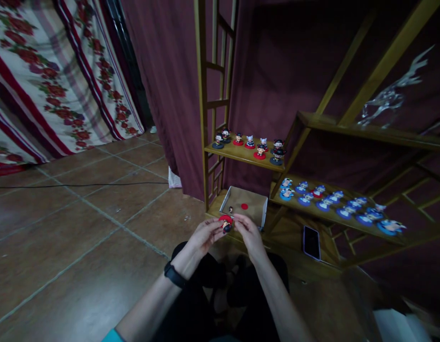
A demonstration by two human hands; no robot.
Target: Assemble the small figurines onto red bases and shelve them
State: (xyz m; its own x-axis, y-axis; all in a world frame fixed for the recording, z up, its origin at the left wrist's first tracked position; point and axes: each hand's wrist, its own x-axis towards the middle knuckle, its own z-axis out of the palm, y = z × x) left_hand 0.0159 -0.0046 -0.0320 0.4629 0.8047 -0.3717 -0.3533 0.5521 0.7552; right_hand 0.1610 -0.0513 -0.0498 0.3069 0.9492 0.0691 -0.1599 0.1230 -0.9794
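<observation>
My left hand [205, 234] pinches a small figurine [226, 227] with dark hair and a round red base, tilted over in the fingers. On its other side, my right hand [247, 232] has its fingertips closed at the right edge of that red base. Just beyond both hands lies a shallow open cardboard box [253, 214]. Inside the box are a small dark-haired figure piece [231, 209] and a flat red disc [244, 206]. Part of the held figurine is covered by my fingers.
Several figurines on red and dark bases stand on a wooden shelf [241, 153] above the box. A lower shelf [334, 219] carries several blue-based ones. Under it lies a phone [311, 243]. A clear deer ornament [391, 97] stands upper right. A cable [99, 184] crosses the tiled floor.
</observation>
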